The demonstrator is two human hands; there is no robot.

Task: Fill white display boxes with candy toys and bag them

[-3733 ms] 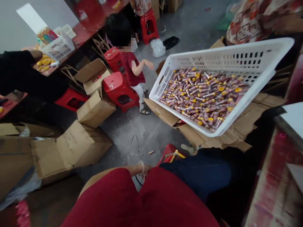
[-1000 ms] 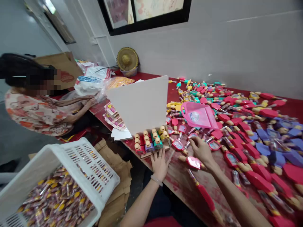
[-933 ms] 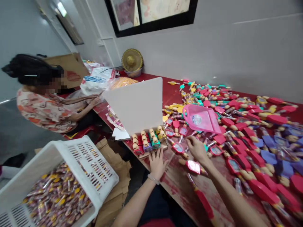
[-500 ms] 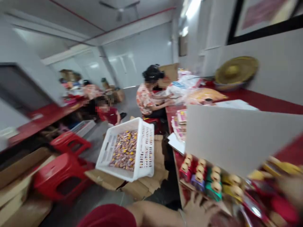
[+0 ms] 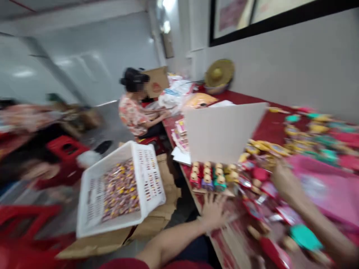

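My left hand (image 5: 213, 213) rests on the red table's front edge with fingers spread, right beside an open white box (image 5: 224, 130). In that box stand rows of small items with wooden knobs (image 5: 206, 175), in red, purple, green and yellow. My right hand (image 5: 280, 175) reaches into a loose pile on the table, near some yellow items (image 5: 269, 147). Its fingers are blurred and partly hidden, so whether they hold anything is unclear. Red pieces (image 5: 276, 254) and a green piece (image 5: 305, 237) with wooden ends lie around its forearm.
A white crate (image 5: 150, 179) of small wrapped pieces stands on cardboard (image 5: 168, 179) left of the table. A pink plastic bag (image 5: 322, 179) lies at the right. Farther along sits a co-worker (image 5: 133, 112); a woven hat (image 5: 218, 73) is by the wall. Red stools (image 5: 64, 149) stand left.
The view has swung right, bringing more of the loose pile and the pink bag into sight. My right hand now shows among the pile. My left hand stays by the box, fingers spread.
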